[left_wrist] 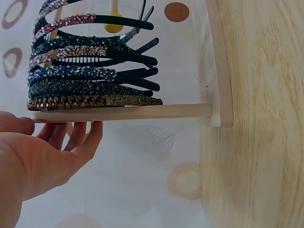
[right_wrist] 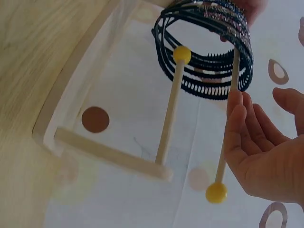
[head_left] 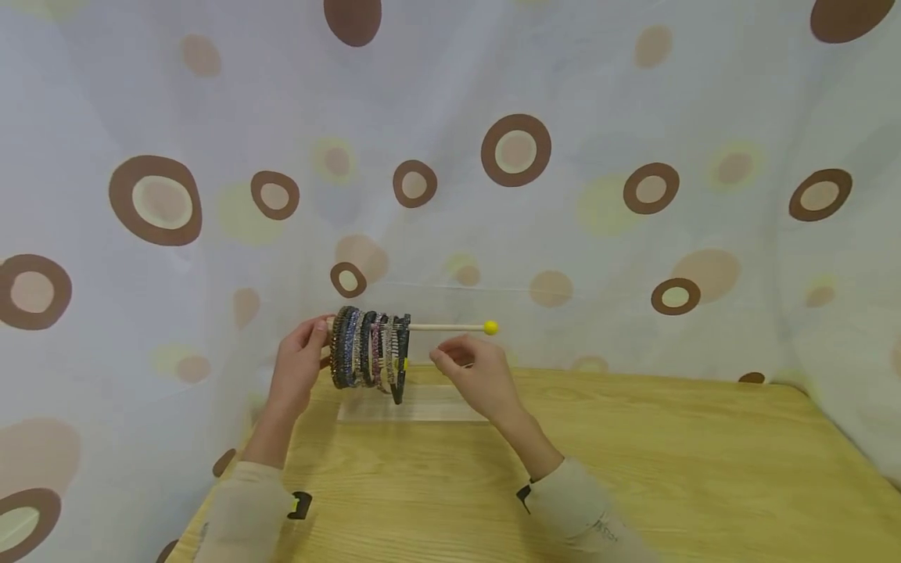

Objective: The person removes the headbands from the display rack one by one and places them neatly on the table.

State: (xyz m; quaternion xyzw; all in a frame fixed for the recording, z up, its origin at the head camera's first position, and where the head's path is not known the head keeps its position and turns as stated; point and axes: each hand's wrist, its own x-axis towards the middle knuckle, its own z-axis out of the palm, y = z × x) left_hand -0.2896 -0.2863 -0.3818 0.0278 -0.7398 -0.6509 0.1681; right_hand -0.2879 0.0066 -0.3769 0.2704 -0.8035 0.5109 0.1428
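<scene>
Several glittery headbands (head_left: pixel 366 352) hang side by side on the upper rod (head_left: pixel 450 328) of a wooden stand. That rod ends in a yellow ball (head_left: pixel 490 328). At the left end, fingertips and thumb of my left hand (head_left: pixel 299 363) touch the outer face of the upright post (left_wrist: pixel 156 112), next to a bronze headband (left_wrist: pixel 90 101). My right hand (head_left: pixel 482 375) is just under the bare stretch of rod, nothing in its grasp. Its bent fingers overlap the rod in the right wrist view. A lower rod (right_wrist: pixel 170 109) points its yellow ball (right_wrist: pixel 182 54) into the headbands' loop.
The stand's flat base (head_left: pixel 422 407) lies on a wood-grain table (head_left: pixel 669 469). A shorter post (right_wrist: pixel 109 152) rises from the base's other end and carries the lower rod. Behind hangs a white curtain (head_left: pixel 450 94) with brown and yellow spots.
</scene>
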